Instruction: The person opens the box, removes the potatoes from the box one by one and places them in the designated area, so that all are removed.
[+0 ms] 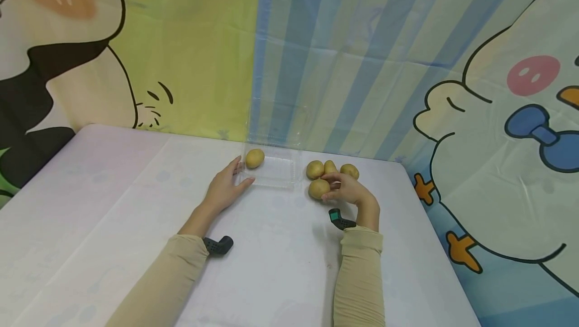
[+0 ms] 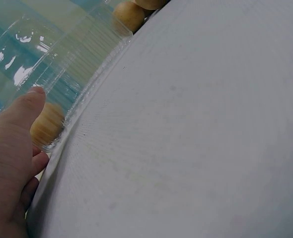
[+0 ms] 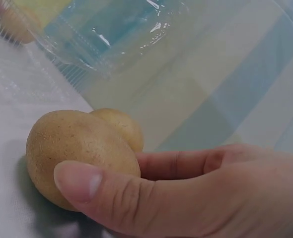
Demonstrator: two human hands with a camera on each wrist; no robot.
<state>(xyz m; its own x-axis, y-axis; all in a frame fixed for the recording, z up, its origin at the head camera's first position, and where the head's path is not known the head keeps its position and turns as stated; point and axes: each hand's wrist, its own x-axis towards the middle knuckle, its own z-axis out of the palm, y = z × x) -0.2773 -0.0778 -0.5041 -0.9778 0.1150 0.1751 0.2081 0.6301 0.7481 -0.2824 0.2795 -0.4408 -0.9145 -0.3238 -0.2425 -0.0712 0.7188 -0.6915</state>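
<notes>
A clear plastic container (image 1: 278,171) stands on the table with its lid (image 1: 276,123) raised at the back. One potato (image 1: 255,158) lies inside at the left. My left hand (image 1: 226,186) is at the container's left front corner, thumb stretched along the front and fingers beside the left wall. In the left wrist view the thumb (image 2: 30,106) overlaps the clear wall. To the right of the container, my right hand (image 1: 346,189) holds a potato (image 3: 72,148) between thumb and fingers, low at the tabletop. Whether it touches the table is unclear.
Behind the held potato sit more potatoes: one on the left (image 1: 314,169), a narrow one in the middle (image 1: 330,167) and one on the right (image 1: 350,171). A patterned curtain (image 1: 344,66) hangs along the back edge of the white table (image 1: 271,277).
</notes>
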